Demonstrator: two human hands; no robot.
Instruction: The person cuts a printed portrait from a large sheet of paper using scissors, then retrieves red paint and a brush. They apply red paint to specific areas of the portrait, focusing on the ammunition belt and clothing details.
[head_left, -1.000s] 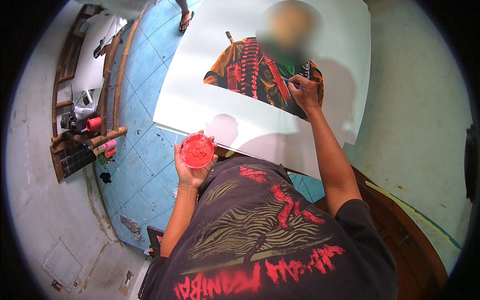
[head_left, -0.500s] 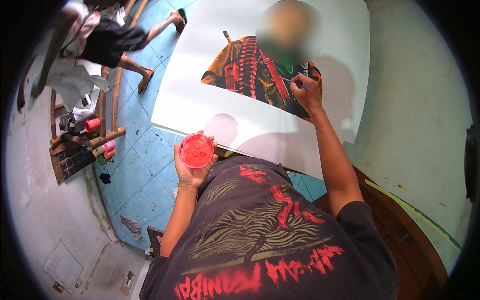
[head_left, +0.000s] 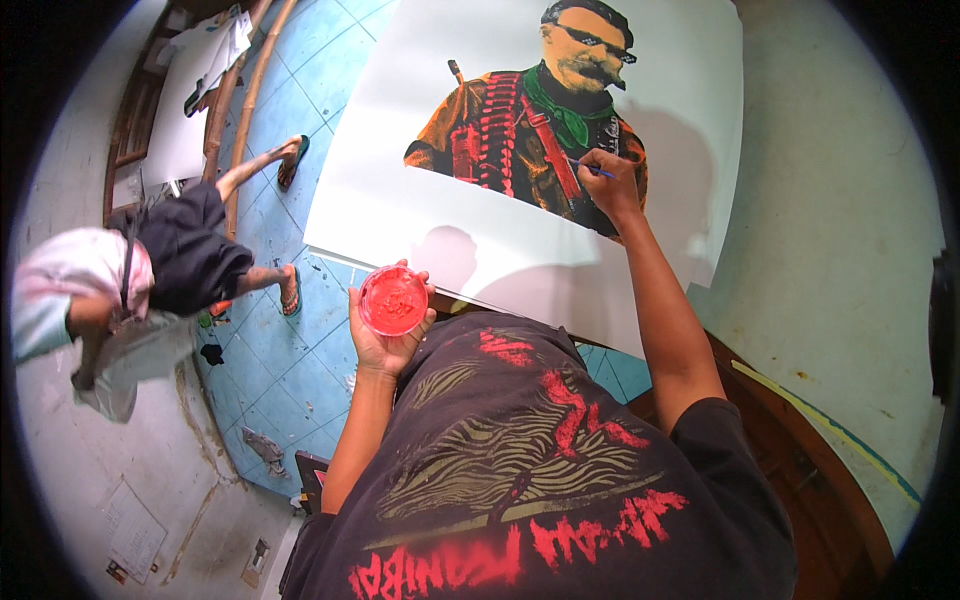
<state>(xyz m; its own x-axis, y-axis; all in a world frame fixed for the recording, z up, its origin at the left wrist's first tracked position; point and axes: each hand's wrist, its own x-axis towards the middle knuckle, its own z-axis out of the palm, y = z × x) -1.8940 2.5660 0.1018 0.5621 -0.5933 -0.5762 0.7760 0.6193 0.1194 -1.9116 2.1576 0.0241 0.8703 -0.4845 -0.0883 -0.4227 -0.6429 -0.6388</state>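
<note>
A round, clear tub of red paint (head_left: 393, 300) rests in my left hand (head_left: 380, 350), its top facing up and my fingers curled around its side. My right hand (head_left: 613, 187) pinches a thin blue-handled paintbrush (head_left: 598, 170) over the large white sheet (head_left: 390, 215). The brush tip is at or close to the red strap (head_left: 552, 150) of a painted figure; whether it touches cannot be made out. The figure (head_left: 525, 135) has an orange and black jacket, a red bandolier and a green scarf. My right hand and its shadow cover part of the jacket.
At the left, another person (head_left: 190, 250) in dark shorts walks on blue floor tiles (head_left: 270, 400), carrying a pale translucent sheet or bag (head_left: 140, 365). Behind stands a bamboo rack (head_left: 218, 120) with papers. Brown wooden furniture (head_left: 800, 450) lies at the right beside the pale wall (head_left: 835, 200).
The other person has walked nearer along the left side, uncovering papers on the rack and hiding the items lower on it. My hands, the tub and the brush are almost where they were.
</note>
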